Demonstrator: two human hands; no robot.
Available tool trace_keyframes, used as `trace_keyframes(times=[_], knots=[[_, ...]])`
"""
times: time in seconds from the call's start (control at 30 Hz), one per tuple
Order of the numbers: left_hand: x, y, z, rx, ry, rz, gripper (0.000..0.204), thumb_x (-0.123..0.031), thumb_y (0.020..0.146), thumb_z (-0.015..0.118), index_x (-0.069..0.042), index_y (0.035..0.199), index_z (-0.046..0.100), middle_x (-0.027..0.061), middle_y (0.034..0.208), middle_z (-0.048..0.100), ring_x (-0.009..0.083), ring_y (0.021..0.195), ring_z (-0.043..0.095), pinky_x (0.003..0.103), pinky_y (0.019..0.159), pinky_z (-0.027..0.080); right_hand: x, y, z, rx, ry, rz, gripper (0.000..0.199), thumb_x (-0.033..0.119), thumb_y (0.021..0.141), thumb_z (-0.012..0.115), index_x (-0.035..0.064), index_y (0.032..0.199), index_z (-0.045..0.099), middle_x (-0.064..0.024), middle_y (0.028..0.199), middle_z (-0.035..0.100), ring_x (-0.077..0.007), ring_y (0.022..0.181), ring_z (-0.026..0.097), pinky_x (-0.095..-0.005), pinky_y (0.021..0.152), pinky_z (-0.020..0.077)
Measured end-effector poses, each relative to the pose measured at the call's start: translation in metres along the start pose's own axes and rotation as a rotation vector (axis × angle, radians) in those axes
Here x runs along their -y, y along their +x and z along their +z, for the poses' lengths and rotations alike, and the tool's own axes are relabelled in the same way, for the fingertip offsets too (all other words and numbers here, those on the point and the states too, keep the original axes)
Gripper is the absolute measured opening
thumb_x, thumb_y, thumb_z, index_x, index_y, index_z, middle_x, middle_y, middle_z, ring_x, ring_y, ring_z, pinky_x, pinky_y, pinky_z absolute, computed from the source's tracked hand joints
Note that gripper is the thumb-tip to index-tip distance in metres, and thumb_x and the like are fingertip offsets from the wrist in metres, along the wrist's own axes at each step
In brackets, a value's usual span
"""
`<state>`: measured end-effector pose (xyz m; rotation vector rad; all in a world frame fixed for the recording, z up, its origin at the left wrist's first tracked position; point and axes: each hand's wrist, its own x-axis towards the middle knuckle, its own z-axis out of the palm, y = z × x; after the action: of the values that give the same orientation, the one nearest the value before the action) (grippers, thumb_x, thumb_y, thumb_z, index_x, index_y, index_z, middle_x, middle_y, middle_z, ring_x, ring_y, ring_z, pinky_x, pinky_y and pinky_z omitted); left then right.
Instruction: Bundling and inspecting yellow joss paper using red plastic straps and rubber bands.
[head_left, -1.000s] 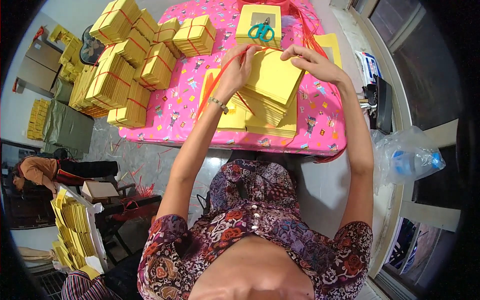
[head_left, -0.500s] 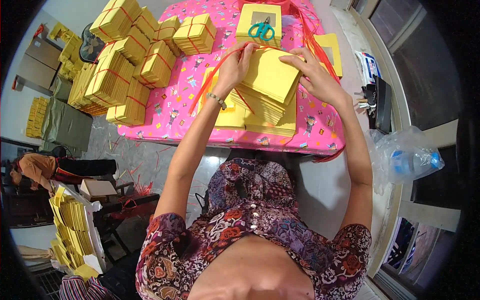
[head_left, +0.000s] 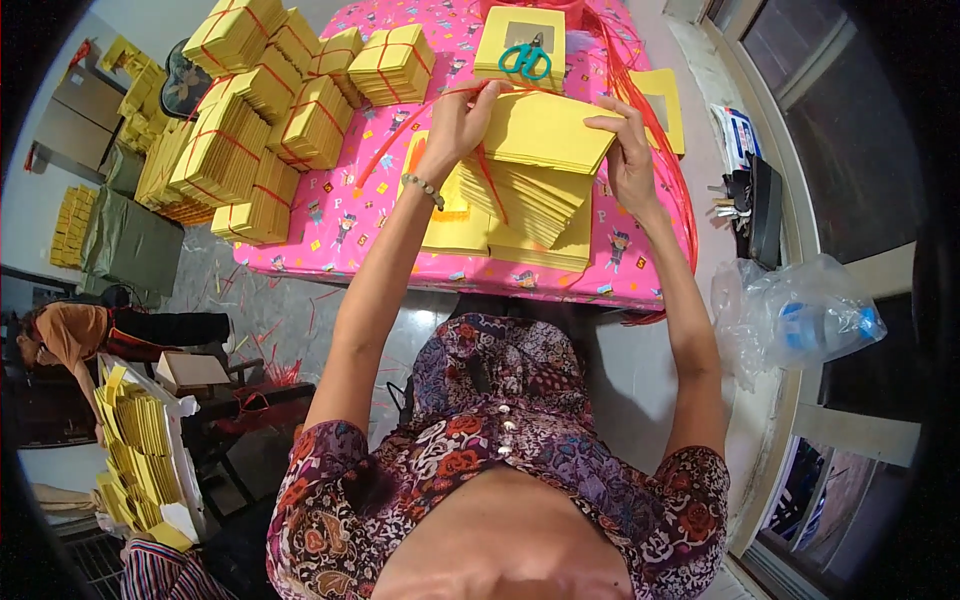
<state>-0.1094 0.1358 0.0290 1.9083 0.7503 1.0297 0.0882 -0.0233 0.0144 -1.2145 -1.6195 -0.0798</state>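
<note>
In front of me is a stack of yellow paper pieces, its upper part tilted up and the lower part fanned out. At its far left corner my left hand is closed, pinching a red plastic strap whose loose end trails left. The strap also runs along the stack's far edge and down its near side. My right hand grips the stack's right edge, fingers bent over the corner. Flatter yellow piles lie underneath. Teal-handled scissors rest on another yellow pile just beyond.
Strapped yellow bundles crowd the table's left side. Long red straps hang down the right of the pink tablecloth. A clear bag with a bottle lies by the window. Another person bends over yellow stacks at left.
The upper part of the stack has tipped up, showing its near edge. My right hand has turned more upright at the right edge. The strap's loose end has swung up and left.
</note>
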Motion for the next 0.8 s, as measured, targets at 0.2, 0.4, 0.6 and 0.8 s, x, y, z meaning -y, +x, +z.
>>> trace_keyframes(times=[0.2,0.4,0.6,0.8], knots=[[-0.008,0.001,-0.005,0.111,-0.084,-0.066,0.035,-0.029,0.098,0.051,-0.001,0.111,0.066,0.0044,0.102,0.066,0.0108,0.093,0.058,0.027,0.079,0.047,-0.015,-0.009,0.007,-0.137,0.078,-0.008,0.044,-0.019,0.077,0.042,0.0077,0.107,0.058,-0.0173,0.126,0.049,-0.0331,0.119,0.048,-0.0392,0.098,0.0414],[-0.011,0.001,-0.010,0.174,-0.079,-0.109,0.035,-0.030,0.099,0.050,-0.001,0.112,0.064,0.0038,0.100,0.066,0.0121,0.089,0.059,0.027,0.076,0.049,-0.015,-0.013,0.005,-0.147,0.061,0.002,0.040,-0.017,0.078,0.043,0.0064,0.108,0.054,-0.0167,0.126,0.047,-0.0319,0.121,0.044,-0.0401,0.100,0.0387],[-0.009,-0.002,-0.010,0.251,-0.257,-0.105,0.032,-0.024,0.100,0.048,0.001,0.113,0.062,0.0068,0.096,0.066,0.0116,0.082,0.061,0.024,0.072,0.050,0.004,-0.007,-0.019,-0.137,0.082,0.020,0.039,-0.016,0.080,0.049,0.0097,0.109,0.056,-0.0142,0.127,0.045,-0.0305,0.121,0.044,-0.0390,0.101,0.0373],[0.003,-0.002,-0.011,0.247,-0.256,-0.164,0.032,-0.026,0.101,0.045,0.001,0.109,0.061,0.0057,0.090,0.066,0.0094,0.078,0.061,0.023,0.064,0.050,0.020,0.024,-0.087,-0.082,0.434,0.075,0.019,0.002,0.093,0.055,0.0071,0.112,0.057,-0.0088,0.121,0.055,-0.0190,0.114,0.052,-0.0330,0.095,0.0441]])
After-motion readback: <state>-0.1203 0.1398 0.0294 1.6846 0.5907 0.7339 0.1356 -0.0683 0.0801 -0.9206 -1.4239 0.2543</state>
